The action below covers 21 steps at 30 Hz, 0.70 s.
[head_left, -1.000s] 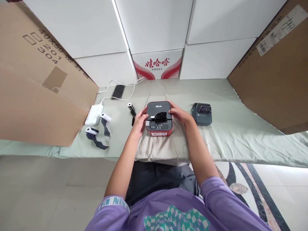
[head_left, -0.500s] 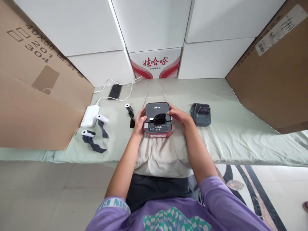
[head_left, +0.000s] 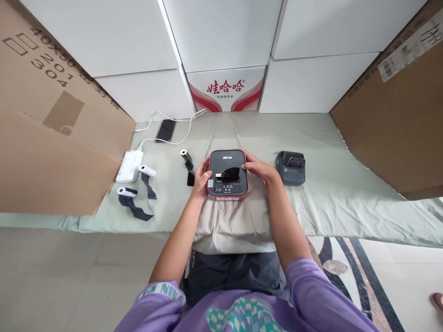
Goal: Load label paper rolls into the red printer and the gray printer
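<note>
A small label printer, dark grey on top with a red body, sits in front of me on the cloth-covered surface. Black film juts from the slot across its lid. My left hand wraps its left side, thumb on the top edge. On the opposite side my right hand grips it, with the thumb resting on the lid and the fingers hidden behind. Just left of my left hand lies a roll of black film with its end trailing. A second, dark grey printer stands to the right, untouched.
Two more film rolls, one nearer and one farther, lie at left beside a white power bank with a white cable. A black phone rests behind them. Cardboard boxes flank both sides; white boxes wall the back.
The lid of the red printer now looks flatter and more level, its seam closed. Both hands keep their grip with little movement. The view has shifted slightly.
</note>
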{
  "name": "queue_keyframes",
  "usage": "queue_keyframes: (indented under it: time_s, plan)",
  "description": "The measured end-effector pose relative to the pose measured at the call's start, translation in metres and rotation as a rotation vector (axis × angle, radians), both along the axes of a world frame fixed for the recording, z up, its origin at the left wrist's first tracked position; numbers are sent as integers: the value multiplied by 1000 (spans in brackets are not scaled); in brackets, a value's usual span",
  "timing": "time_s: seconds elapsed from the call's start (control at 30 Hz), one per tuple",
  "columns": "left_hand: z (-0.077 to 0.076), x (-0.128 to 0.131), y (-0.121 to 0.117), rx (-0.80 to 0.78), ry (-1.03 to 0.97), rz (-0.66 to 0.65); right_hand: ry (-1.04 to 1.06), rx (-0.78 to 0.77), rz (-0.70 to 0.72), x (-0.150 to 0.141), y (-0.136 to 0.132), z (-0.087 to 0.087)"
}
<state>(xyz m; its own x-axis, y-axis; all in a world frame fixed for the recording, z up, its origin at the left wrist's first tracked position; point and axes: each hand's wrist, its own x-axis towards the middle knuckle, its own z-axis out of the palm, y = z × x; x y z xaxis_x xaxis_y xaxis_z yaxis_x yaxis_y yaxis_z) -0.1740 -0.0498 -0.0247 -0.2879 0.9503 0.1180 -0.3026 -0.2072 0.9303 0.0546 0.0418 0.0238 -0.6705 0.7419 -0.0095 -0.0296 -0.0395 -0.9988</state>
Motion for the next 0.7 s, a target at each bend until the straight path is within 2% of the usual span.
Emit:
queue_keyframes:
  time_s: [0.1, 0.17, 0.2, 0.27, 0.3, 0.37, 0.43, 0.57, 0.63, 0.7]
  plan:
    - [5, 5, -19, -21, 59, 98, -89, 44, -151, 5, -24, 6]
    - [8, 12, -39, -30, 89, 141, -156, 64, -236, 10, -56, 3]
    - [10, 15, -49, -35, 92, 136, -178, 82, -231, 11, -75, 0]
    - [13, 22, -63, -48, 78, 86, -156, 212, -172, 11, -111, -10]
    - [15, 25, -65, -51, 70, 65, -161, 299, -193, 8, -124, -14]
    - [23, 27, -57, -35, 67, 51, -165, 428, -267, 0, -131, -19]
    - [35, 28, -31, 10, 62, 61, -157, 498, -375, -11, -112, -16]
    - [54, 24, 51, 92, -10, 72, -140, 603, -479, -28, -30, 3]
    - [54, 22, 92, 102, -63, 85, -160, 645, -533, -36, 10, 6]
    - [48, 19, 124, 82, -103, 109, -189, 637, -575, -44, 39, 1]
